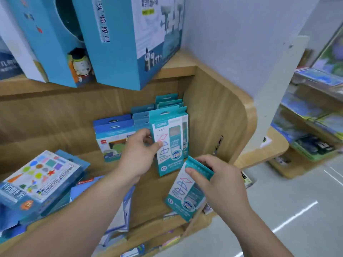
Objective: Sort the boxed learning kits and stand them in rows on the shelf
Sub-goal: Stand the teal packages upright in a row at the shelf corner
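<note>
Sorting step: we are holding the upright teal kit [168, 145] with the left hand [138, 154] and gripping a tilted matching kit [183, 195] with the right hand [220, 184]. Next, we judge, it needs standing upright in front.

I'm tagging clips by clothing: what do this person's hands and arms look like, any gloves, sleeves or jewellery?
The left hand and right hand are ungloved and bare, with no ring, watch or sleeve visible anywhere up to the frame edge.

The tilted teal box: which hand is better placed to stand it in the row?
Right, probably. The right hand grips the tilted teal box by its top, while the left hand holds the front standing box steady.
</note>
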`<state>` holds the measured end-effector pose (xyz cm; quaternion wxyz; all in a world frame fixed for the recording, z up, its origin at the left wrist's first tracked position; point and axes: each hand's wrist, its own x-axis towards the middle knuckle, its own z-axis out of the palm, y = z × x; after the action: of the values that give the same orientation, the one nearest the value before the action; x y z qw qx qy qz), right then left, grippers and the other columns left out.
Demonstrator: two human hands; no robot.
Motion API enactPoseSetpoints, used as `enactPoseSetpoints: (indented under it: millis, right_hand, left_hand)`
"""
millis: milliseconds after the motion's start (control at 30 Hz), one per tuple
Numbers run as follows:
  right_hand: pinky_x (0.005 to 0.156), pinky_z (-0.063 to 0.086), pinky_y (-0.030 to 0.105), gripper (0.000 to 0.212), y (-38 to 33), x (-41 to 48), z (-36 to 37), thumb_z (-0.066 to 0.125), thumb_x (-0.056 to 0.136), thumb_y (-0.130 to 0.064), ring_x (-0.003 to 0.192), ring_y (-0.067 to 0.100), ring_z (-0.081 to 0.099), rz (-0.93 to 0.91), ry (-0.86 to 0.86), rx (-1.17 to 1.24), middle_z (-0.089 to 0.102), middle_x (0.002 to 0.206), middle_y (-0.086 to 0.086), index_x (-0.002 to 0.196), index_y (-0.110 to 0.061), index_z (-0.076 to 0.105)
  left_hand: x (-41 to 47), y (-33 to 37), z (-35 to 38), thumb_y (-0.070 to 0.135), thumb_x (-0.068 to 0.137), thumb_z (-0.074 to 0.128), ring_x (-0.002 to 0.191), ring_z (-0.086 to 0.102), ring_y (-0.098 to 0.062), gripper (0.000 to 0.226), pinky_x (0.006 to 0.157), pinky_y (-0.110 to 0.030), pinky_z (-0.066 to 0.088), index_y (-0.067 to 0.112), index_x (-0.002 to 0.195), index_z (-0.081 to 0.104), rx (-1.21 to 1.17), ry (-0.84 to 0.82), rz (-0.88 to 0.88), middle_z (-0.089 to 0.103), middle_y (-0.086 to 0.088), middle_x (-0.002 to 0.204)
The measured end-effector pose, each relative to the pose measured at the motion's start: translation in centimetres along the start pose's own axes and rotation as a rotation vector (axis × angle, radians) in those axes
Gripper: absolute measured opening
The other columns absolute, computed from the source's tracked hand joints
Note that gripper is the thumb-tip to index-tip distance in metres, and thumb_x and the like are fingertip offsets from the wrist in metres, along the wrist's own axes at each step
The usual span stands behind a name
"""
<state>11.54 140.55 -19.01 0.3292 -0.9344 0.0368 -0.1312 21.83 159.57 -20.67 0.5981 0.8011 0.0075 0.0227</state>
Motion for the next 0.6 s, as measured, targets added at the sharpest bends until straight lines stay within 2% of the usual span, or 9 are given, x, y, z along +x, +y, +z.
enactPoseSetpoints:
  millis: [133, 233, 333, 467, 600]
  right_hand:
    - [0.061, 0.056, 0.028, 0.036, 0.4, 0.6, 0.8, 0.057, 0.085, -0.062, 0.083, 0.004, 0.067, -0.124, 0.063, -0.046, 0.073, 0.094, -0.018, 0.105, -0.035, 0.068]
    - [0.058, 0.055, 0.03, 0.035, 0.9, 1.0, 1.5, 0.057, 0.087, -0.06, 0.078, 0.01, 0.064, -0.233, 0.134, -0.131, 0.073, 0.088, -0.012, 0.104, -0.031, 0.069]
    - [0.055, 0.052, 0.031, 0.035, 1.6, 1.4, 1.9, 0.057, 0.09, -0.056, 0.073, 0.017, 0.062, -0.334, 0.244, -0.204, 0.072, 0.08, -0.007, 0.101, -0.026, 0.072]
    - [0.051, 0.049, 0.03, 0.037, 2.2, 1.6, 1.9, 0.054, 0.09, -0.054, 0.068, 0.02, 0.063, -0.436, 0.305, -0.289, 0.072, 0.078, -0.006, 0.099, -0.023, 0.073]
    - [0.05, 0.051, 0.031, 0.039, 2.7, 1.8, 1.8, 0.054, 0.09, -0.05, 0.065, 0.021, 0.065, -0.463, 0.308, -0.25, 0.071, 0.077, -0.001, 0.101, -0.018, 0.073]
  left_hand:
    - [1.7, -0.7, 1.5, 0.033, 0.075, 0.074, 0.083, 0.07, -0.029, 0.017, 0.073, -0.056, 0.058, 0.035, 0.087, 0.062, 0.042, -0.01, 0.019, 0.067, -0.002, 0.082]
    - [2.6, -1.1, 2.4, 0.023, 0.078, 0.081, 0.074, 0.066, -0.025, 0.02, 0.07, -0.046, 0.057, 0.029, 0.083, 0.062, 0.194, 0.059, 0.081, 0.064, 0.002, 0.073]
    - [3.2, -0.8, 2.8, 0.026, 0.079, 0.08, 0.077, 0.064, -0.017, 0.022, 0.071, -0.032, 0.051, 0.025, 0.097, 0.067, 0.388, 0.119, 0.166, 0.063, 0.01, 0.076]
    - [3.5, -0.8, 3.5, 0.026, 0.08, 0.079, 0.079, 0.063, -0.018, 0.025, 0.073, -0.032, 0.05, 0.02, 0.101, 0.067, 0.458, 0.166, 0.175, 0.064, 0.008, 0.079]
    - [3.2, -1.0, 5.2, 0.024, 0.08, 0.079, 0.077, 0.061, -0.018, 0.026, 0.064, -0.027, 0.043, 0.015, 0.098, 0.063, 0.44, 0.216, 0.155, 0.065, 0.002, 0.081]
